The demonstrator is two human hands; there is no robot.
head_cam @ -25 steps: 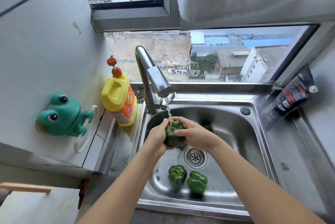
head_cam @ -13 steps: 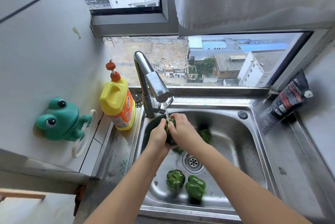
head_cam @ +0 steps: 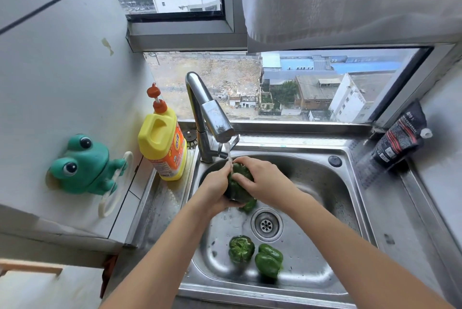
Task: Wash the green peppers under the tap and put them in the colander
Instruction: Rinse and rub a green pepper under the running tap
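Water runs from the steel tap (head_cam: 215, 118) onto a dark green pepper (head_cam: 238, 183) held over the sink (head_cam: 325, 208). My left hand (head_cam: 215, 191) cups the pepper from the left and below. My right hand (head_cam: 262, 178) grips it from the right and top, fingers curled over it. Two more green peppers (head_cam: 241, 248) (head_cam: 268, 260) lie on the sink floor near the front, just below the drain (head_cam: 266, 225). Part of another green pepper (head_cam: 250, 205) peeks out beneath my hands. No colander is in view.
A yellow detergent bottle (head_cam: 162, 143) stands left of the tap on the sink ledge. A green frog holder (head_cam: 82, 166) is stuck to the left wall. A dark pouch (head_cam: 400, 136) leans at the back right corner. The window is behind the sink.
My hands keep turning the pepper under the stream; more of its top shows between them now than half a second ago. The peppers on the sink floor have not moved.
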